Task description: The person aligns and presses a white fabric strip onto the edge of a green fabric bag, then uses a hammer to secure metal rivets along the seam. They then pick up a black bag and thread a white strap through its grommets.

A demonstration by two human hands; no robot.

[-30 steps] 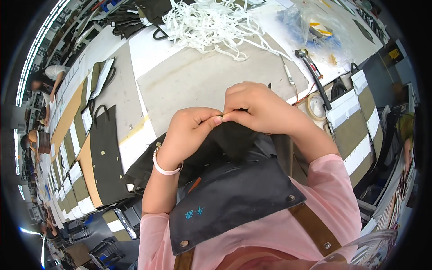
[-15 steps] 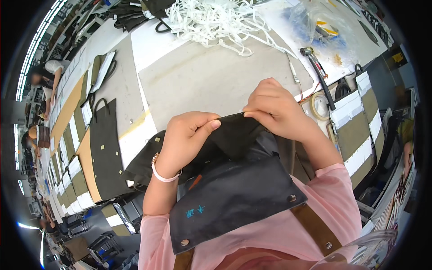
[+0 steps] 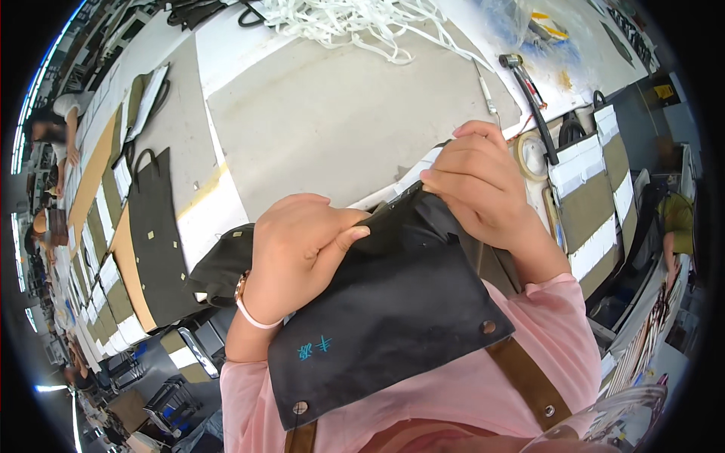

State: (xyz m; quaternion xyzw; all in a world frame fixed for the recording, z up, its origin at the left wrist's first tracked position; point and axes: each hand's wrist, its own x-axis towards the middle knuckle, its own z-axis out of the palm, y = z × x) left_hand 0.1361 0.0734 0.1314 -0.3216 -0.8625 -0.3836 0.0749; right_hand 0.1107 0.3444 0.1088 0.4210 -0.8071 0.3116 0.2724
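From the head camera, both bare hands work close to the chest on a piece of black fabric (image 3: 411, 226) with a folded upper edge. The left hand (image 3: 298, 249) is curled around the left part of that edge, thumb pressed on top and fingers tucked beneath, so it holds the fabric firmly; a pale bracelet (image 3: 249, 306) circles its wrist. The right hand (image 3: 479, 181) pinches the right part of the same edge between thumb and bent fingers, closed tight on the cloth. The fabric sits between the hands, just above a dark apron bib (image 3: 385, 332) with metal snaps and brown leather straps (image 3: 529, 377), worn over a pink top.

Beyond the hands lies a grey flat board (image 3: 340, 113) on the white worktable (image 3: 226, 45). At the table's far edge is a loose tangle of white cord strips (image 3: 355, 23). To the right of the board rest a black-handled hammer (image 3: 529, 90) and a roll of pale tape (image 3: 531, 155), near each other and well apart from the hands.

On the left, a black flat tote bag (image 3: 155, 234) with loop handles lies on a second surface, and more bags of the same kind in olive and tan are stacked in rows beyond it. On the right, upright olive-and-white tote bags (image 3: 596, 189) stand packed side by side below the table edge; whether anything is inside them cannot be told. Another person (image 3: 64, 124) leans over the long bench at far left.
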